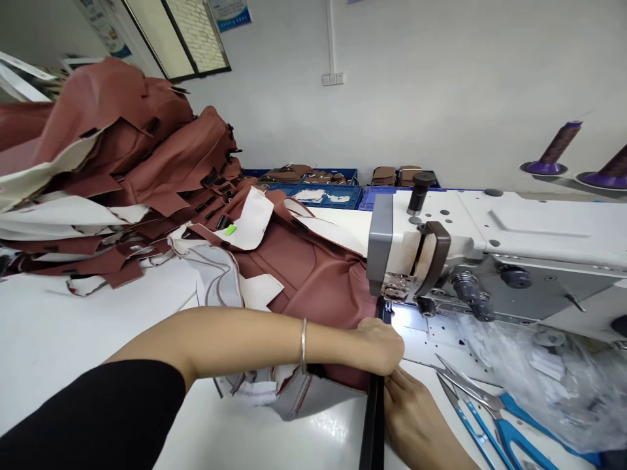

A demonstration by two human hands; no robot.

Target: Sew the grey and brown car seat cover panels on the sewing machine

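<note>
At the front of the white sewing machine (539,225), a reddish-brown cover (318,281) lies on the white worktop (206,444), its right edge close to the lit needle area, with a black strip (375,418) running along that edge toward the near side. The left hand (379,343), curled tight just in front of the needle area, grips the strip (a silvery bracelet (304,346) circles that wrist). Right beside it, the right hand (411,411) has its fingers bent against the strip's right side, touching or almost touching the left; its fingertips are hidden, so I cannot tell whether it grips. White and grey backing shows around the cover, and a pile of similar covers (117,124), dotted with black clips, rises to the left. Blue-handled scissors (516,405) lie right of the hands, near crumpled clear plastic (548,378). Behind, blue crates (350,201) hold brown pieces along the wall, and purple-based thread cones (558,145) stand above the machine.
</note>
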